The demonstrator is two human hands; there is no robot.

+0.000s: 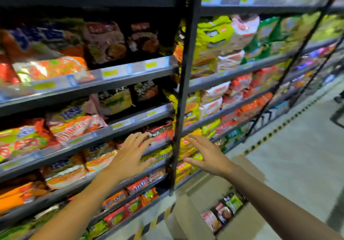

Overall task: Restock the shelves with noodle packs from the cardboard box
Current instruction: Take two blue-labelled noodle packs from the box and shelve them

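Before dark metal shelves point(130, 68) crammed with noodle packs too many and too blurred to count: two hands, left hand point(130, 157) and right hand point(208, 157), both spread with straight fingers and holding nothing, reaching toward a red noodle pack point(162, 131) on a lower tier. Below the right forearm, on a pale floor point(297, 156) edged with yellow-black tape, one open cardboard box point(195, 217) with several packs inside.

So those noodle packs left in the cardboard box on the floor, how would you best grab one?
Come from straight above: the cardboard box is open at the top and its walls block the sides. The noodle packs seem to stand on edge in a row, so pinch one by its upper edge, thumb on one flat face and fingers on the other, and lift. Both the left hand and right hand are empty now.
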